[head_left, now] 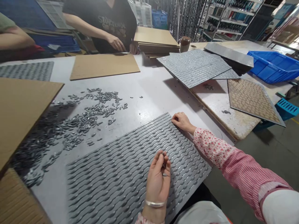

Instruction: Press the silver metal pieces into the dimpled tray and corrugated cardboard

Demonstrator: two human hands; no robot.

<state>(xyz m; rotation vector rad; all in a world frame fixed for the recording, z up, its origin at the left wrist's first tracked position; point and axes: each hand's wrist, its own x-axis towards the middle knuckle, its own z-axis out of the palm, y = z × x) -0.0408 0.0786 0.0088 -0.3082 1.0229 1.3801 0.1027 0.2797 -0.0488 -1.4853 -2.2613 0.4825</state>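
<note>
A grey ridged sheet [121, 174] with rows of wavy grooves and small bulges lies in front of me, its near edge over the table's edge. My left hand [158, 179], palm up above the sheet, has its fingers curled round a few small grey pellets [164, 175]. My right hand [183, 122] rests at the sheet's far right corner, thumb and fingers pinched together against the surface. Whatever lies between those fingertips is hidden. Many loose grey spindle-shaped pellets [79, 127] are heaped and scattered left of the sheet.
Brown boards [25, 105] lie at left; another board [105, 66] sits before a co-worker [112, 25]. A second person's arm [15, 37] shows at far left. Stacked grey sheets [196, 67], a patterned brown panel [253, 99] and a blue basket [273, 67] stand to the right.
</note>
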